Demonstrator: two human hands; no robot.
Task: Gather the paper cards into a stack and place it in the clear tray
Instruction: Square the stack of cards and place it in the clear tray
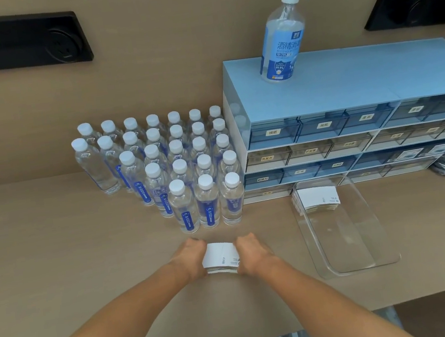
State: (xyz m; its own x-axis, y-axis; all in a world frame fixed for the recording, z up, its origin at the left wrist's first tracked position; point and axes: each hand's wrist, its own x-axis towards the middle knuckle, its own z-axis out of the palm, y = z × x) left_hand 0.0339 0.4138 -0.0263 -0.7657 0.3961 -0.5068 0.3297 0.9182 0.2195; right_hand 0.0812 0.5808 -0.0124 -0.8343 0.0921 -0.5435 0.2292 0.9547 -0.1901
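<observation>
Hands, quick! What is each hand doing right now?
Left hand: closed on the left side of the card stack.
Right hand: closed on the right side of the same card stack.

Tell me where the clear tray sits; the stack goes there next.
The clear tray lies right of both hands, on the table, in front of the drawer unit.

You cannot see the side edges of the cards (222,258); your hands cover them. The sprayer (281,36) top is cut off. The drawer labels (272,132) are too blurred to read.
</observation>
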